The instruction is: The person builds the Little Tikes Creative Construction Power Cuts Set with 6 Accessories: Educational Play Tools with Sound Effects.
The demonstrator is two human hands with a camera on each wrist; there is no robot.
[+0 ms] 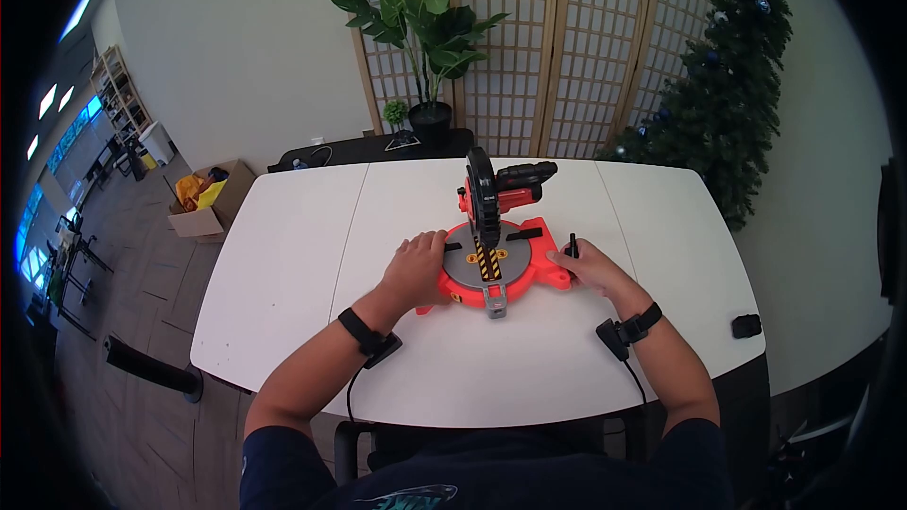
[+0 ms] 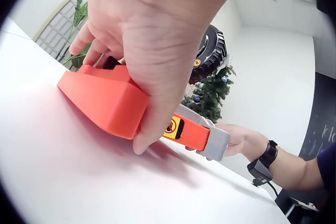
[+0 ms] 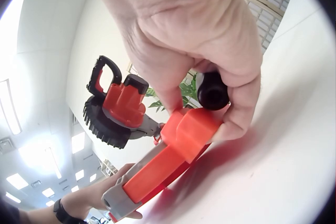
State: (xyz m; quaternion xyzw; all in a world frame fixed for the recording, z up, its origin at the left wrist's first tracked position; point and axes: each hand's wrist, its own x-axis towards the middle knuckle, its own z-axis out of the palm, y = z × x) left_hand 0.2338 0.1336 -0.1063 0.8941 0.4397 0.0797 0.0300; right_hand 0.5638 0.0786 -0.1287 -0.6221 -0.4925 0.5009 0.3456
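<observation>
A toy miter saw with a red-orange base (image 1: 456,292), a grey round plate (image 1: 515,269) and a black toothed blade (image 1: 483,194) is at the middle of the white table. My left hand (image 1: 413,269) grips the base's left side, its thumb (image 2: 149,129) low on the near edge and the fingers over the top. On the opposite side, my right hand (image 1: 597,267) holds the base's right corner (image 3: 191,129) between thumb and fingers. Tucked in that same hand is a slim black stick with a rounded end (image 3: 212,91); its kind does not show.
The white table (image 1: 283,274) spreads around the saw, with a small black object (image 1: 746,326) at its right edge. Behind stand a potted plant (image 1: 430,118), a folding screen (image 1: 510,57) and a decorated tree (image 1: 727,94). A cardboard box (image 1: 203,220) is on the floor, left.
</observation>
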